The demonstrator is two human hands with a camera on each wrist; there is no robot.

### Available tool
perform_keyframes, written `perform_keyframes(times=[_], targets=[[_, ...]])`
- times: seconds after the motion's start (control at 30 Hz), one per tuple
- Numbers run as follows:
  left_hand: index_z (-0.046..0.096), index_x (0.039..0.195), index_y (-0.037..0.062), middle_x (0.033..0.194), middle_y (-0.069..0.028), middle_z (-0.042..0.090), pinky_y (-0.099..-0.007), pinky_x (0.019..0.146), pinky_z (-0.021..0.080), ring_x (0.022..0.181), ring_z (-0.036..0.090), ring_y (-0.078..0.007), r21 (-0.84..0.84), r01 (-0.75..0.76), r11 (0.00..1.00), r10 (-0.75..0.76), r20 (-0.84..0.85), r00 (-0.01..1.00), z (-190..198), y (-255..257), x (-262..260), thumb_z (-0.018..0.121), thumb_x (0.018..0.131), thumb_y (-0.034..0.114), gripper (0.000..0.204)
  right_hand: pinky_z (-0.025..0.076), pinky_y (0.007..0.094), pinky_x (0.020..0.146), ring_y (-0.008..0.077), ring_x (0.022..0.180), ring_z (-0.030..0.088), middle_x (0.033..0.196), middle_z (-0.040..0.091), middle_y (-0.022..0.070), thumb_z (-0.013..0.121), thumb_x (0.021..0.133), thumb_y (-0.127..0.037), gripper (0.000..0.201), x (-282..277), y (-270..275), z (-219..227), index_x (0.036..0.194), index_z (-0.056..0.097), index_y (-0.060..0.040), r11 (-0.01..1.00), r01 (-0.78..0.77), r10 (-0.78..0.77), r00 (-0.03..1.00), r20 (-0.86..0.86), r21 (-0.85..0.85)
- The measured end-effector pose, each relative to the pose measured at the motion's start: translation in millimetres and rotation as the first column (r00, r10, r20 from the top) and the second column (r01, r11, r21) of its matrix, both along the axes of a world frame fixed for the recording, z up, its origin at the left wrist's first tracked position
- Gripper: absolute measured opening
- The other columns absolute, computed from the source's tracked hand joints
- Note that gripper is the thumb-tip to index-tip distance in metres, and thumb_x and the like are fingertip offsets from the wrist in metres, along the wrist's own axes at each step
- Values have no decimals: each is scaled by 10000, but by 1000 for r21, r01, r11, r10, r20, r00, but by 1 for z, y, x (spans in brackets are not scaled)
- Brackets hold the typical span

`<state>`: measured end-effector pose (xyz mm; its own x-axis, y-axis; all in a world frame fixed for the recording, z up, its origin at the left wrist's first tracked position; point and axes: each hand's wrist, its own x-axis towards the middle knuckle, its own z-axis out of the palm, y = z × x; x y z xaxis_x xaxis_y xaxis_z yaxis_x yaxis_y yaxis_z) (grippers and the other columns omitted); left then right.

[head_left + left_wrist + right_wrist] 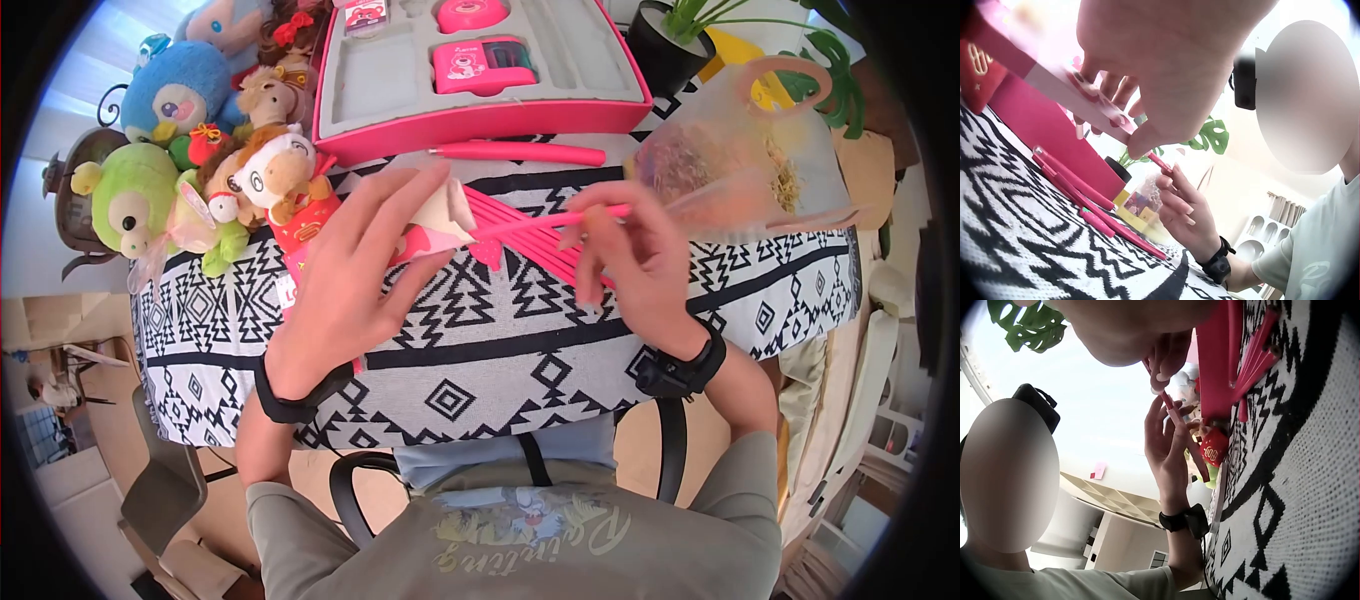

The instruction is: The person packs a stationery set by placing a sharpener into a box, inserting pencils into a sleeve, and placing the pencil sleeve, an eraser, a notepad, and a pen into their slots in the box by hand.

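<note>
My left hand [350, 260] grips a slim pink-and-white carton [1057, 94], its white flap [446, 208] turned up at the end facing my right hand. Between the thumb and fingers of my right hand [640, 260] is a pink pencil [545, 222], pointing left with its far end right at the carton's opening. Under both hands, several more pink pencils [560, 265] lie in a loose bundle on the patterned cloth. A small pink piece [487, 253] lies beside them.
Behind the pencils lies a thick pink pen [520, 153], in front of a large pink gift box [480, 118] holding a pink sharpener [484, 65]. Plush toys [180, 90] crowd the left. A clear bag [720, 160] and a potted plant [670, 45] stand at the right.
</note>
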<state>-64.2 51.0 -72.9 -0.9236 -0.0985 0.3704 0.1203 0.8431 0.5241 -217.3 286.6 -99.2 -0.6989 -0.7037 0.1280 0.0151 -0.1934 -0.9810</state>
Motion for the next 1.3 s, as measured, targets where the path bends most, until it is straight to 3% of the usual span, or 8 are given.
perform_keyframes(times=[0.2, 0.33, 0.6, 0.7, 0.83, 0.9, 1.1, 1.3], targets=[[576, 1475, 40, 1329, -170, 631, -347, 827, 576, 1122, 671, -315, -109, 111, 988, -119, -69, 990, -9, 7, -1, 845, 826, 47, 703, 444, 188, 510, 72, 621, 667, 1136, 694, 90, 577, 1089, -74, 212, 5, -3, -1, 1279, 645, -11, 965, -253, 259, 962, -88, 71], [575, 1471, 30, 1318, -172, 636, -354, 812, 572, 1071, 679, -317, -33, 57, 998, -58, -35, 998, -8, 14, 0, 841, 831, 51, 693, 456, 197, 517, 73, 620, 665, 1122, 709, 82, 593, 1069, -40, 238, 3, 1, 1, 1300, 644, -21, 988, -154, 154, 981, 118, -16], [591, 1458, 38, 1286, -172, 638, -382, 807, 569, 999, 678, -326, -4, 110, 994, -110, -44, 993, -12, 14, -1, 839, 832, 70, 673, 439, 211, 510, 42, 590, 625, 1000, 695, 53, 595, 1049, -19, 214, 1, -3, 3, 1233, 703, -44, 948, -257, 307, 891, -335, 186], [642, 1403, 57, 1234, -157, 641, -381, 819, 566, 970, 676, -313, -84, 71, 994, -72, -6, 997, -2, 6, 1, 844, 820, 78, 618, 428, 211, 520, 46, 597, 615, 949, 664, 33, 628, 1030, -21, 210, 1, -2, 5, 1218, 716, -53, 964, -179, 216, 958, -187, 196], [693, 1319, 82, 1188, -125, 635, -377, 824, 556, 954, 676, -289, -144, 82, 986, -68, 96, 993, 8, -5, 6, 827, 835, 108, 503, 432, 219, 550, 51, 612, 608, 936, 646, 28, 665, 1006, -34, 179, -11, -5, -12, 1176, 721, -49, 975, -59, 127, 939, -321, 215], [699, 1301, 88, 1178, -115, 632, -381, 822, 553, 943, 674, -284, -170, 81, 982, -57, 140, 989, 7, -5, 6, 818, 845, 119, 473, 471, 278, 587, 114, 644, 625, 920, 615, 48, 718, 978, -86, 136, -12, -5, -4, 1108, 705, -45, 902, 29, 209, 843, -496, 431], [656, 1311, 90, 1141, -122, 630, -430, 832, 528, 991, 642, -313, -253, 149, 956, -98, 203, 974, -3, -10, 5, 796, 856, 143, 479, 530, 416, 657, 291, 740, 663, 922, 567, 90, 781, 933, -195, 221, -8, -3, -10, 980, 628, -44, 829, 77, 389, 634, -669, 554], [574, 1375, -2, 1109, -132, 623, -442, 894, 509, 1080, 598, -340, -274, 151, 950, -105, 175, 979, -6, -10, 2, 808, 838, 142, 603, 526, 423, 623, 298, 688, 656, 886, 597, 88, 734, 957, -142, 167, -6, -1, -14, 980, 606, -38, 842, 72, 357, 669, -652, 534]])
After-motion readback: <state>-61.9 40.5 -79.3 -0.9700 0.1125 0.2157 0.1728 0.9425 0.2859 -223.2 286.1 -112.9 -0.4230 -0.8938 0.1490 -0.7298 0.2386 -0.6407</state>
